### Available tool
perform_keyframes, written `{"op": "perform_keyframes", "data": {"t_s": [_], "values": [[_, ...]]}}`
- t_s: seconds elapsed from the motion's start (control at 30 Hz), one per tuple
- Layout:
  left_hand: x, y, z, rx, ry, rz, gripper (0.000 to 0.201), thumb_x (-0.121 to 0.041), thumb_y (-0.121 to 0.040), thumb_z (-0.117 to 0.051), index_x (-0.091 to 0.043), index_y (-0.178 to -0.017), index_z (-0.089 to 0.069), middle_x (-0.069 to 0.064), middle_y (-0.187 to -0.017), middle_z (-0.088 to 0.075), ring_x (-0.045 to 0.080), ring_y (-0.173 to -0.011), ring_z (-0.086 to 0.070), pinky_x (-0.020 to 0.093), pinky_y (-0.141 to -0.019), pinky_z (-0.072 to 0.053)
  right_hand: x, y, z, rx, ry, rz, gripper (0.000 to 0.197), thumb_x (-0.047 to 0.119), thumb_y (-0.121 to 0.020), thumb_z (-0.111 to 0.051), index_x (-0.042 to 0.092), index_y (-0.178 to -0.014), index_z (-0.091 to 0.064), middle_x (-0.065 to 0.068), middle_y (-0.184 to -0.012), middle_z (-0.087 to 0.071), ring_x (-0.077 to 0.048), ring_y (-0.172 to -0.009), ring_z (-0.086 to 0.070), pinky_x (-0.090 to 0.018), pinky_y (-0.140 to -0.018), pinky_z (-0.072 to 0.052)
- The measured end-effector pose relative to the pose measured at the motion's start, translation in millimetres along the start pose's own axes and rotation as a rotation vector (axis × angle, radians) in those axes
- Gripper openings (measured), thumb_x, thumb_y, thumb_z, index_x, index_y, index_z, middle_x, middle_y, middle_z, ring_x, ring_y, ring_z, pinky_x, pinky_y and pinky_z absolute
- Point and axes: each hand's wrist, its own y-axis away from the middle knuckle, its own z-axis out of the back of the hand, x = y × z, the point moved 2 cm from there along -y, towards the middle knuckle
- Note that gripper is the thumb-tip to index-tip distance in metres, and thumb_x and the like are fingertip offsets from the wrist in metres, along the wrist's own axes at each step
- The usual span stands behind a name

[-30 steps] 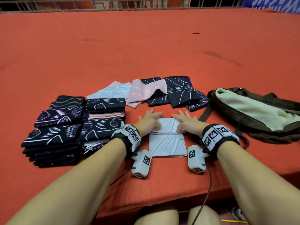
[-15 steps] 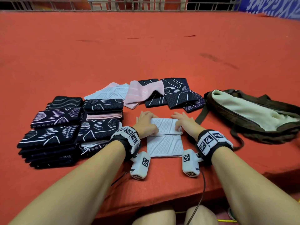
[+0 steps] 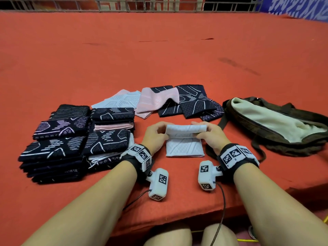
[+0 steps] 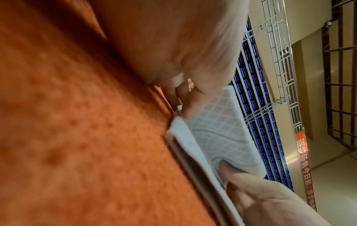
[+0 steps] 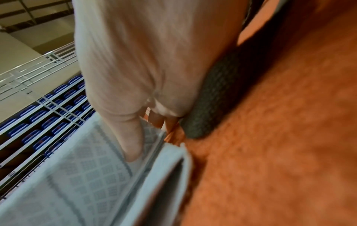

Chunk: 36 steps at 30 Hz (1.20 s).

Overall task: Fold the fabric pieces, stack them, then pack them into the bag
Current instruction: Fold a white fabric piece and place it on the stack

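**Fold could slip or land crooked**

Head view: our left hand (image 3: pixel 154 134) and right hand (image 3: pixel 212 134) each had a pinching grip on the white fabric piece's (image 3: pixel 184 147) far edge, mid-worktop (image 3: pixel 159 59); uneven pulling risked skewed edges. One bag (image 3: pixel 276 125) right, four folded stacks (image 3: pixel 78 135) left.

Wrist views: two thumbs (image 4: pixel 195 105) pressed the raised flap; a loosened one might have dropped it.

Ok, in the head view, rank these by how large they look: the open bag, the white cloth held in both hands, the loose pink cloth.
1. Bag, clearly largest.
2. White cloth and pink cloth: they look alike, and the white one sits nearer the camera and is partly folded, so no ranking.
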Motion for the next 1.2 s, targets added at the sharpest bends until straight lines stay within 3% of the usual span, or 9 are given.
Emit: {"op": "perform_keyframes", "data": {"t_s": [0.17, 0.23, 0.3, 0.4, 0.6, 0.73, 0.9, 1.07, 1.2], "values": [[-1.6, 0.1, 1.6, -0.141, 0.043, -0.023, 0.041, 0.02, -0.082, -0.057, -0.011, -0.101, -0.076, -0.002, -0.101, -0.073, 0.004, -0.093, -0.065, 0.009, -0.077, -0.05, 2.6, 0.1, -1.9, 0.178, 0.0, -0.083, 0.041, 0.035, -0.06, -0.087, 0.026, -0.1, -0.082, 0.012, -0.13, -0.068, -0.014, -0.125, -0.06, -0.037, -0.113, -0.042], [-1.2, 0.4, 1.2, -0.174, 0.051, -0.009, 0.037, 0.018, -0.083, -0.057, -0.009, -0.1, -0.076, -0.003, -0.097, -0.074, 0.001, -0.089, -0.065, 0.009, -0.074, -0.051, 5.7, 2.2, -4.6, 0.206, -0.018, -0.17, 0.071, 0.078, -0.057, -0.076, 0.025, -0.102, -0.082, 0.012, -0.13, -0.068, -0.012, -0.129, -0.056, -0.037, -0.118, -0.03], [-1.9, 1.6, 1.5, -0.187, 0.068, 0.017, 0.038, 0.016, -0.082, -0.054, -0.012, -0.091, -0.077, -0.004, -0.092, -0.075, 0.006, -0.088, -0.067, 0.016, -0.076, -0.055, 10.4, 3.5, -7.8, 0.213, 0.086, -0.186, 0.077, 0.093, -0.065, -0.057, 0.026, -0.095, -0.083, 0.012, -0.144, -0.058, -0.008, -0.14, -0.042, -0.039, -0.121, -0.016], [-0.1, -0.6, 4.5, -0.175, 0.213, 0.093, 0.044, 0.012, -0.077, -0.039, -0.008, -0.086, -0.077, 0.0, -0.094, -0.077, 0.012, -0.088, -0.069, 0.021, -0.072, -0.054, 13.5, 6.3, -13.4, 0.232, 0.361, -0.078, 0.018, 0.053, -0.085, -0.073, 0.046, -0.07, -0.076, 0.01, -0.155, -0.046, -0.012, -0.155, -0.011, -0.05, -0.124, 0.01], [-0.6, -3.3, 1.5, -0.125, 0.252, 0.047, 0.024, -0.004, -0.091, -0.054, 0.001, -0.098, -0.076, 0.015, -0.103, -0.075, 0.017, -0.096, -0.068, 0.026, -0.09, -0.05, 7.6, 2.0, -7.1, 0.21, 0.296, -0.045, 0.026, 0.018, -0.074, -0.086, 0.038, -0.062, -0.075, 0.01, -0.149, -0.054, -0.014, -0.156, -0.009, -0.053, -0.123, 0.01], [4.1, -6.5, -6.1, 0.05, -0.024, 0.027, 0.017, -0.012, -0.088, -0.066, -0.019, -0.102, -0.074, -0.004, -0.107, -0.073, 0.011, -0.107, -0.063, 0.021, -0.097, -0.044, 0.6, -1.5, -2.6, 0.24, 0.252, -0.055, 0.042, 0.022, -0.061, -0.089, 0.041, -0.097, -0.077, 0.004, -0.154, -0.049, -0.011, -0.15, -0.028, -0.038, -0.122, -0.02], [12.1, -10.5, -10.9, 0.137, -0.299, -0.02, 0.035, -0.024, -0.073, -0.062, -0.042, -0.103, -0.065, -0.006, -0.125, -0.068, 0.018, -0.126, -0.055, 0.043, -0.12, -0.027, 0.9, -2.2, -8.0, 0.232, 0.585, 0.045, 0.054, 0.027, -0.078, -0.084, 0.036, -0.128, -0.063, 0.014, -0.155, -0.045, -0.012, -0.156, -0.006, -0.048, -0.123, 0.014], [9.7, -8.2, -21.9, 0.159, -0.75, -0.045, 0.038, -0.042, -0.103, -0.045, -0.031, -0.139, -0.053, -0.001, -0.153, -0.041, 0.02, -0.148, -0.026, 0.045, -0.124, -0.005, 5.6, -1.6, -13.1, 0.255, 0.6, -0.013, 0.051, 0.04, -0.076, -0.072, 0.041, -0.125, -0.062, 0.017, -0.158, -0.039, -0.013, -0.156, -0.001, -0.049, -0.121, 0.018], [6.5, -6.9, -26.6, 0.267, -0.937, 0.041, 0.057, -0.056, -0.104, -0.027, -0.034, -0.157, -0.024, 0.004, -0.169, -0.003, 0.019, -0.156, 0.005, 0.042, -0.124, 0.008, 2.5, -7.2, -15.9, 0.237, 0.713, 0.002, 0.042, 0.027, -0.092, -0.065, 0.04, -0.131, -0.061, 0.018, -0.159, -0.035, -0.012, -0.156, 0.0, -0.049, -0.122, 0.016]]}}
